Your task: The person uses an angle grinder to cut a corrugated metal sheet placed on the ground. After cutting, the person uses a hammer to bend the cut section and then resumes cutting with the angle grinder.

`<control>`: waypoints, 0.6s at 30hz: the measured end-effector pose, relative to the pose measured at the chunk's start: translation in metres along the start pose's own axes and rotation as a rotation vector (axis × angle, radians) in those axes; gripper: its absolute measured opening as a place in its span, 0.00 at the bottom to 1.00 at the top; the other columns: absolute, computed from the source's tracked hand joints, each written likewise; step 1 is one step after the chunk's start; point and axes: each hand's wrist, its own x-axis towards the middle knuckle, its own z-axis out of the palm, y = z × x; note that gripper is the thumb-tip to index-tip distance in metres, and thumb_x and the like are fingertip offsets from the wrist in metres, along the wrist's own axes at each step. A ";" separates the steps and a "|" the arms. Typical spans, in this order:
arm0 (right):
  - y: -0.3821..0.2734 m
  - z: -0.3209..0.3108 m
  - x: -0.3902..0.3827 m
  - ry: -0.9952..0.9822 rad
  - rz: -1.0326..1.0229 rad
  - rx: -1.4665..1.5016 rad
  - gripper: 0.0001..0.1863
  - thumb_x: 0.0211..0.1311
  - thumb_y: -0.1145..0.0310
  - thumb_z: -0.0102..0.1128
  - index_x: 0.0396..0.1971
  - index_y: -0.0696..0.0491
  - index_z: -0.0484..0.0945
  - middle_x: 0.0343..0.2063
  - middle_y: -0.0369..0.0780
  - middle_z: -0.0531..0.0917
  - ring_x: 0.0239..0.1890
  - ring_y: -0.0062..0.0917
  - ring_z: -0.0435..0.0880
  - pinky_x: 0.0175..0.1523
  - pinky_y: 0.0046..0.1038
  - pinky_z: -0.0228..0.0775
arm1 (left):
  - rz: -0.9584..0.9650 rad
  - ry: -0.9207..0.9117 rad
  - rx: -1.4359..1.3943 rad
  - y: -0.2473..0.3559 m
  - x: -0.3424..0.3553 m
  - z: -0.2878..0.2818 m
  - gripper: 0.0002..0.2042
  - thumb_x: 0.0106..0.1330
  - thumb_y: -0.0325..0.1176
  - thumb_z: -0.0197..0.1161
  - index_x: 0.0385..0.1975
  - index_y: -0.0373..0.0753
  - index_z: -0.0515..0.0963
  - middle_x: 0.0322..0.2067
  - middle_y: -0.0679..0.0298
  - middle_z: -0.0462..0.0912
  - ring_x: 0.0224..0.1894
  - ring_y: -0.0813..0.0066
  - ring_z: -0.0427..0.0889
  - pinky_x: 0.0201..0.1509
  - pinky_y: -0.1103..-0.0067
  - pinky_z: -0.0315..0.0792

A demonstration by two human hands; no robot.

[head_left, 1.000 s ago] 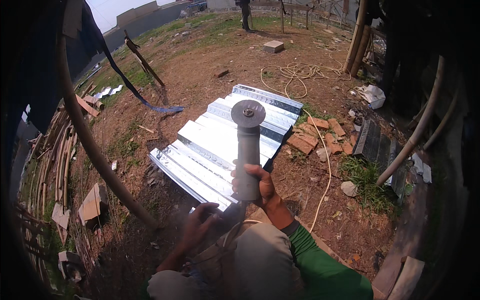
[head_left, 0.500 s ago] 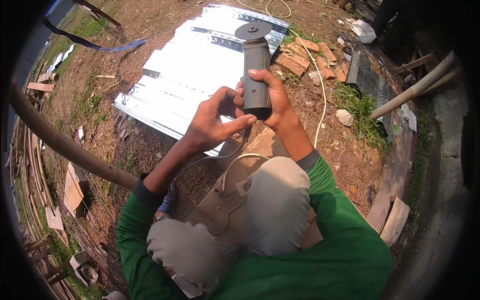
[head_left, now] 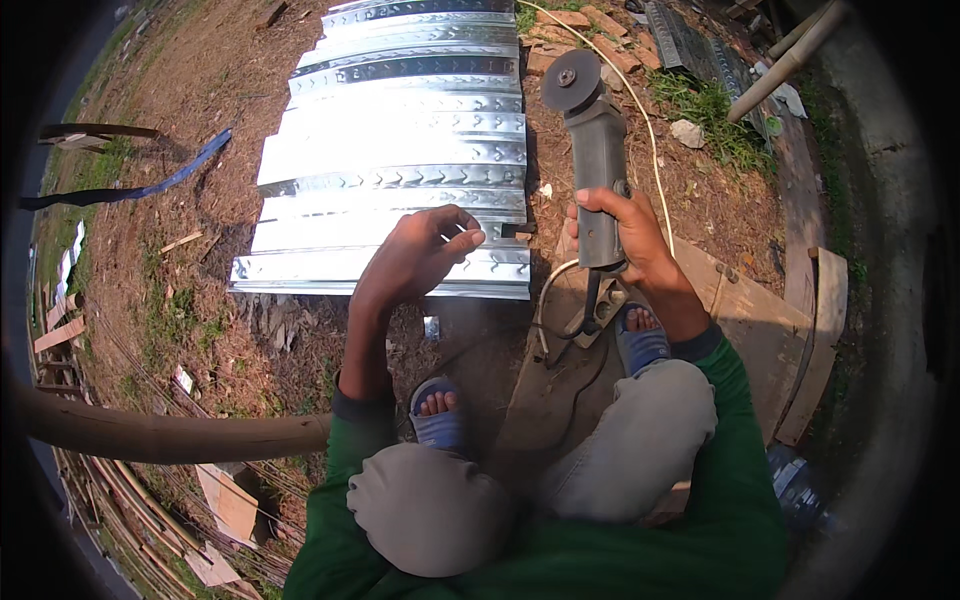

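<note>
A grey angle grinder (head_left: 600, 160) stands tilted in my right hand (head_left: 640, 235), whose fingers wrap round the lower end of its body. Its dark cutting disc (head_left: 572, 82) points up and away from me. From the bottom of the grinder a black cord runs down over the plywood. My left hand (head_left: 415, 255) hovers above the near edge of the stacked shiny ribbed metal sheets (head_left: 390, 150). Its fingers are loosely curled, the thumb apart from them, and nothing shows between them.
A power strip (head_left: 610, 298) lies on the plywood (head_left: 755, 305) near my right foot. A pale cable (head_left: 648, 125) crosses the ground right of the grinder. Bricks (head_left: 575, 30) lie at the back. A bamboo pole (head_left: 170, 435) sticks in from the left.
My left hand has come off the grinder's lower end and now hangs apart from it. The right hand has carried the grinder to the right and lower. The view has shifted, showing both feet.
</note>
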 end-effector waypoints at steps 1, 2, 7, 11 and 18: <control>-0.002 -0.007 -0.013 0.045 -0.011 -0.029 0.23 0.69 0.60 0.75 0.51 0.64 0.83 0.37 0.44 0.90 0.31 0.27 0.92 0.37 0.31 0.91 | 0.062 0.224 0.028 -0.030 0.007 -0.013 0.17 0.83 0.42 0.68 0.50 0.30 0.88 0.38 0.52 0.94 0.41 0.66 0.93 0.48 0.68 0.83; -0.004 -0.014 -0.028 0.064 -0.036 -0.051 0.23 0.69 0.60 0.75 0.51 0.64 0.82 0.37 0.44 0.90 0.31 0.27 0.92 0.37 0.31 0.91 | 0.150 0.404 -0.007 -0.061 0.014 -0.020 0.19 0.85 0.44 0.66 0.51 0.30 0.87 0.38 0.50 0.94 0.42 0.58 0.94 0.50 0.67 0.84; -0.026 -0.022 -0.091 0.185 0.010 -0.056 0.19 0.71 0.63 0.73 0.50 0.63 0.82 0.38 0.43 0.89 0.32 0.27 0.92 0.36 0.33 0.90 | 0.049 0.421 0.772 -0.183 0.015 0.025 0.22 0.85 0.49 0.60 0.62 0.36 0.84 0.65 0.49 0.86 0.69 0.51 0.83 0.76 0.56 0.69; -0.059 -0.013 -0.125 0.254 0.086 -0.122 0.21 0.71 0.62 0.73 0.51 0.64 0.80 0.40 0.45 0.89 0.31 0.25 0.92 0.34 0.31 0.90 | 0.067 0.583 0.668 -0.212 0.003 0.061 0.21 0.81 0.48 0.62 0.57 0.37 0.86 0.68 0.51 0.86 0.70 0.52 0.82 0.78 0.58 0.66; -0.069 0.015 -0.156 0.300 -0.009 -0.151 0.23 0.72 0.61 0.70 0.54 0.66 0.82 0.43 0.49 0.91 0.34 0.27 0.95 0.38 0.33 0.93 | 0.014 0.571 0.729 -0.218 0.003 0.069 0.19 0.79 0.39 0.59 0.60 0.36 0.86 0.72 0.52 0.83 0.75 0.53 0.79 0.81 0.56 0.65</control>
